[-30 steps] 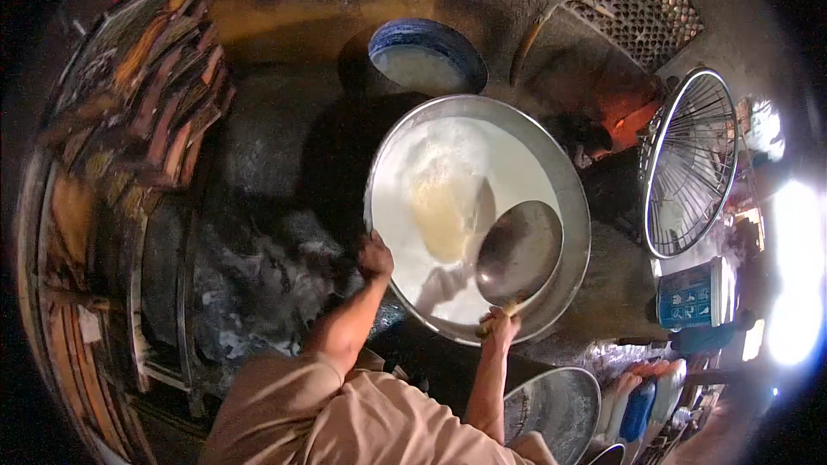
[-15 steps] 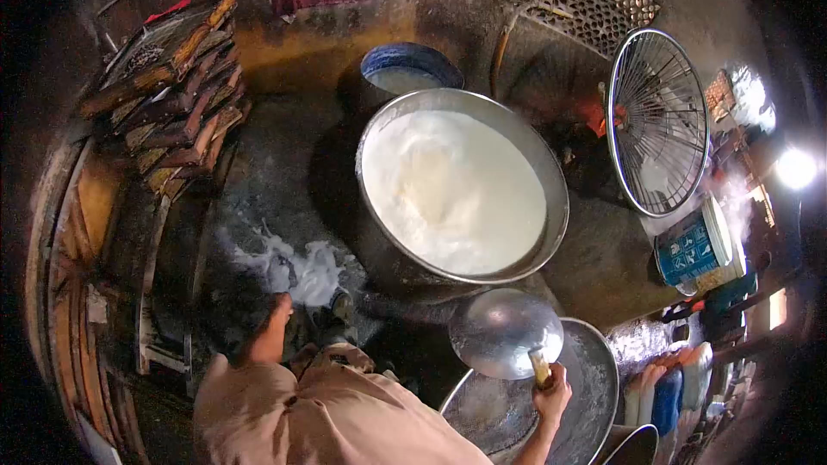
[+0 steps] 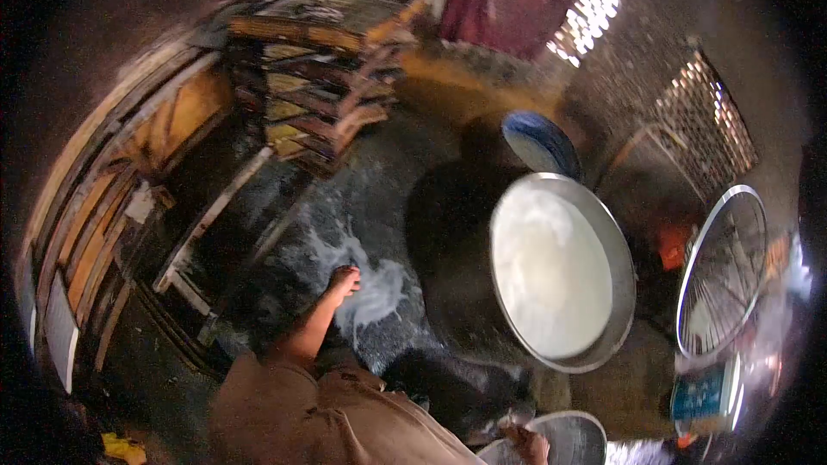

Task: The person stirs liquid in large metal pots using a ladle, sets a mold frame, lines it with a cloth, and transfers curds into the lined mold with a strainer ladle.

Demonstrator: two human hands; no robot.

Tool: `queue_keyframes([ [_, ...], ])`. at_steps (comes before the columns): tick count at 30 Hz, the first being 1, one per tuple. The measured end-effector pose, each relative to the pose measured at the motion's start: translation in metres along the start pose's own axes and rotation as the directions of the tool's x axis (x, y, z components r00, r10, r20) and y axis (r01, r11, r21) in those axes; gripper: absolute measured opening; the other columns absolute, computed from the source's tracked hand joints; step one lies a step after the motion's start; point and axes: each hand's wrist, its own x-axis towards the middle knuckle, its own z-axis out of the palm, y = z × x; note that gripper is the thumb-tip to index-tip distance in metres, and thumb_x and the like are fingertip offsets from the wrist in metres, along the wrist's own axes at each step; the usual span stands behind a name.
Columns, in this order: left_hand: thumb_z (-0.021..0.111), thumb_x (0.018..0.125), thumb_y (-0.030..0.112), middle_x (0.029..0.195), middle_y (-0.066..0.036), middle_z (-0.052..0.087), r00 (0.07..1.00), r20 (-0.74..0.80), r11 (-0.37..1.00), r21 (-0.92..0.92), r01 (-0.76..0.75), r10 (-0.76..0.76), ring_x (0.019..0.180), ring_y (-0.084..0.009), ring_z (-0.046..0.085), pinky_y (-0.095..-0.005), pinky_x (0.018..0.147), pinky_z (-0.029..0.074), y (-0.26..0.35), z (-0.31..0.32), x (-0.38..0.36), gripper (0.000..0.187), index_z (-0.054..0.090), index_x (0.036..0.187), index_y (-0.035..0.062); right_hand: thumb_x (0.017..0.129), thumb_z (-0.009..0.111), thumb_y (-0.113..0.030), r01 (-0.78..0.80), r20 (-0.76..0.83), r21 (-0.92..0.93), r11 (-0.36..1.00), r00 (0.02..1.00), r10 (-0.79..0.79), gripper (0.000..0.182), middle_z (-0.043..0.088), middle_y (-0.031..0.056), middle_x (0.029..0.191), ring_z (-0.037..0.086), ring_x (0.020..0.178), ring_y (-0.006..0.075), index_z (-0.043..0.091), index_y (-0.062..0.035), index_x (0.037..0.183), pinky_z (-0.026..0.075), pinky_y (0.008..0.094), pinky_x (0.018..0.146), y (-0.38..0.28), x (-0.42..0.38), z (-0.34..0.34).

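My left hand (image 3: pixel 345 280) is curled into a loose fist above the wet floor, with nothing visible in it. White liquid (image 3: pixel 379 293) is splashed across the floor below it. At the bottom edge, my right hand (image 3: pixel 527 445) grips the handle of a large round metal ladle (image 3: pixel 487 400), whose bowl is dark and blurred. Beside and behind that hand is a wide metal basin (image 3: pixel 577 435), cut off by the frame. A big metal vat (image 3: pixel 627 293) of milky white liquid (image 3: pixel 560 267) stands farther ahead, apart from both hands.
Behind the vat stands a blue drum (image 3: pixel 543 133). A round wire basket (image 3: pixel 722 271) leans at the right, above a teal-and-white bucket (image 3: pixel 702 396). Stacked wooden frames (image 3: pixel 319 77) rise at the back left, near a wooden rail (image 3: pixel 215 215).
The view has turned left, so vat, basket and drum sit farther right and lower. My left hand shows more fully over the splash. My right hand and the ladle are lower in view.
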Motion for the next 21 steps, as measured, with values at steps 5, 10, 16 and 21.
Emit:
queue_keyframes([
  [5, 0.062, 0.078, 0.022, 0.078, 0.0, 0.061, 0.987, -0.03, 0.942, -0.295, -0.16, 0.159, 0.057, -0.0088, 0.055, -0.02, 0.048, 0.039, 0.095, -0.079, 0.063, 0.019, 0.06, 0.093, 0.011, 0.078, 0.061, -0.041, 0.04, -0.016, -0.241, 0.97, 0.999, -0.045, 0.04, 0.063, 0.0157, 0.104, 0.057, 0.097, 0.0382, 0.062, -0.0167, 0.109, 0.047, 0.0479, 0.078, -0.028, 0.081, 0.024],
  [10, 0.061, 0.082, 0.014, 0.073, 0.001, 0.059, 0.918, -0.063, 0.808, -0.453, -0.376, 0.391, 0.055, -0.0072, 0.054, -0.02, 0.046, 0.039, 0.213, -0.11, 0.111, 0.015, 0.061, 0.096, 0.0097, 0.07, 0.063, -0.029, 0.213, -0.39, 0.028, 0.977, 0.902, -0.186, 0.037, 0.061, 0.0152, 0.098, 0.059, 0.089, 0.0319, 0.06, -0.0114, 0.104, 0.047, 0.0444, 0.074, -0.12, 0.187, 0.072],
  [16, 0.065, 0.078, 0.021, 0.095, -0.005, 0.059, 0.819, -0.117, 0.706, -0.449, -0.548, 0.562, 0.08, -0.0139, 0.059, -0.0269, 0.058, 0.046, 0.402, -0.065, 0.149, 0.043, 0.053, 0.116, 0.005, 0.074, 0.058, -0.018, -0.071, 0.069, 0.997, 0.017, 0.992, 0.106, 0.015, 0.067, 0.0076, 0.083, 0.059, 0.065, 0.0216, 0.063, -0.004, 0.077, 0.048, 0.0355, 0.06, -0.093, 0.347, 0.237],
  [21, 0.063, 0.079, 0.019, 0.098, -0.006, 0.059, 0.767, -0.344, 0.702, -0.315, -0.638, 0.542, 0.085, -0.0163, 0.058, -0.0287, 0.065, 0.045, 0.517, -0.023, 0.198, 0.039, 0.053, 0.114, 0.0052, 0.074, 0.058, -0.021, 0.501, -0.358, 0.235, 0.833, 0.841, -0.405, 0.018, 0.066, 0.0111, 0.082, 0.062, 0.07, 0.0206, 0.064, -0.004, 0.07, 0.048, 0.0355, 0.06, -0.226, 0.377, 0.18],
])
